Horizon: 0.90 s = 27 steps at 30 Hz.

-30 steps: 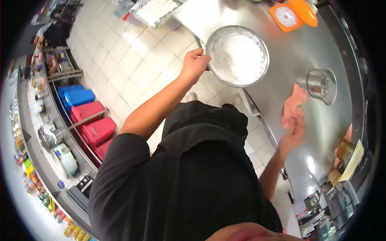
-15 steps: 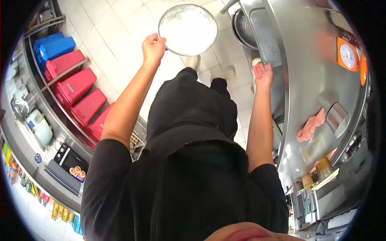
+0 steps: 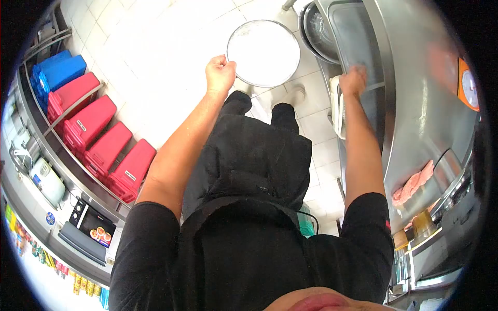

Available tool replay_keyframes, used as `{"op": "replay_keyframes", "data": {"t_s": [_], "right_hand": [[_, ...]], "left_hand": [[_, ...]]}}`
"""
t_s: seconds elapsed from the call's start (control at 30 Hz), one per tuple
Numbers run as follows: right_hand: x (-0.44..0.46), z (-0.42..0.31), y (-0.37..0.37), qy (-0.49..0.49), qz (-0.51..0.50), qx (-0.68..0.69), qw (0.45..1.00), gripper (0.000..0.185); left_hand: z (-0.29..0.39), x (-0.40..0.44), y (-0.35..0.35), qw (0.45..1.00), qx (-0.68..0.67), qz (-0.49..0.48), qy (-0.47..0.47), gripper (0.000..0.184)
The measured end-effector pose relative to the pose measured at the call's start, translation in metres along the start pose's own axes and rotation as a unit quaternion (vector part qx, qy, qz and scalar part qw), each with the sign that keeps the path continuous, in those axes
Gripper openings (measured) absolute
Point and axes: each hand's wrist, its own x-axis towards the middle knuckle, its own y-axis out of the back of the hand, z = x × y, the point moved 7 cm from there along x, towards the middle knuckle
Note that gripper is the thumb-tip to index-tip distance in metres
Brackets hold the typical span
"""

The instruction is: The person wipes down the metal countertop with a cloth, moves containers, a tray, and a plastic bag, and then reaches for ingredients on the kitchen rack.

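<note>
My left hand (image 3: pixel 221 74) is closed on the near left rim of a round metal pan (image 3: pixel 264 53), held out over the floor. The pan's inside looks white, as if dusted with powder, and its rim is thin and grey. On the other side, my right hand (image 3: pixel 354 80) reaches in under the counter edge, its fingers smeared by motion. Beside it are a grey rectangular tray or lid (image 3: pixel 355 31) and a white elongated container (image 3: pixel 337 106); whether the hand touches either I cannot tell.
Dark round bowls (image 3: pixel 319 33) sit on the lower shelf. The steel counter (image 3: pixel 415 103) runs along the right, bearing a pink cloth (image 3: pixel 413 183) and an orange scale (image 3: pixel 468 85). Red bins (image 3: pixel 91 122) and blue bins (image 3: pixel 62 72) line the left, below another counter.
The pan in my left hand has moved right and slightly down in view. My right hand, open with its fingers spread before, has moved in farther under the counter. The white container shows more.
</note>
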Motion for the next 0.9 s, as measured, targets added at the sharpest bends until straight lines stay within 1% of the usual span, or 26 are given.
{"op": "replay_keyframes", "data": {"t_s": [0.1,0.2,0.27,0.3,0.33,0.37,0.43,0.47,0.53,0.57,0.6,0.63,0.67,0.77,0.8,0.9], "right_hand": [[-0.031,-0.024,0.019,0.088,0.083,0.049,0.991,0.031],[-0.063,-0.045,0.041,0.089,-0.088,0.126,0.984,0.033],[-0.081,-0.046,0.070,0.091,0.012,0.196,0.976,0.038],[-0.089,-0.043,0.079,0.091,0.062,0.231,0.967,0.041],[-0.091,-0.040,0.078,0.095,0.072,0.244,0.962,0.057],[-0.085,-0.041,0.076,0.085,0.073,0.211,0.971,0.062],[-0.071,-0.051,0.065,0.064,0.071,0.146,0.985,0.072],[-0.060,-0.062,0.063,0.067,0.065,0.138,0.986,0.078],[-0.042,-0.083,0.059,0.071,0.042,0.120,0.989,0.090],[-0.032,-0.087,0.046,0.061,0.061,0.099,0.991,0.090],[-0.019,-0.088,0.033,0.053,0.081,0.076,0.992,0.089],[-0.017,-0.089,0.026,0.046,0.100,0.052,0.993,0.089],[-0.018,-0.091,0.047,0.035,0.078,0.083,0.993,0.082],[-0.029,-0.085,0.071,0.097,0.100,0.091,0.986,0.080],[-0.042,-0.083,0.091,0.116,0.118,0.087,0.982,0.078],[-0.094,-0.087,0.167,0.163,0.097,0.166,0.968,0.072]], "left_hand": [[-0.031,0.009,0.003,0.990,0.121,0.002,-0.078,0.016],[-0.051,0.013,0.010,0.982,0.155,0.006,-0.107,0.016],[-0.060,0.013,0.018,0.973,0.192,0.022,-0.130,0.019],[-0.053,0.007,0.019,0.978,0.180,0.013,-0.101,0.022],[-0.046,0.000,0.020,0.983,0.169,0.004,-0.072,0.024],[-0.047,0.001,0.022,0.983,0.171,0.008,-0.067,0.023],[-0.071,0.009,0.027,0.983,0.177,0.016,-0.053,0.023],[-0.080,0.014,0.029,0.976,0.177,0.039,-0.123,0.023],[-0.062,0.003,0.025,0.979,0.162,0.033,-0.116,0.023],[-0.058,-0.003,0.025,0.981,0.155,0.028,-0.109,0.023],[-0.089,0.009,0.029,0.986,0.145,0.025,-0.074,0.022],[-0.101,0.007,0.033,0.986,0.149,0.027,-0.064,0.021],[-0.106,0.007,0.034,0.987,0.150,0.029,-0.057,0.021],[-0.105,0.003,0.036,0.987,0.144,0.034,-0.054,0.020],[-0.103,0.002,0.036,0.988,0.142,0.034,-0.056,0.020],[-0.120,0.006,0.041,0.992,0.118,0.033,-0.036,0.020]]}}
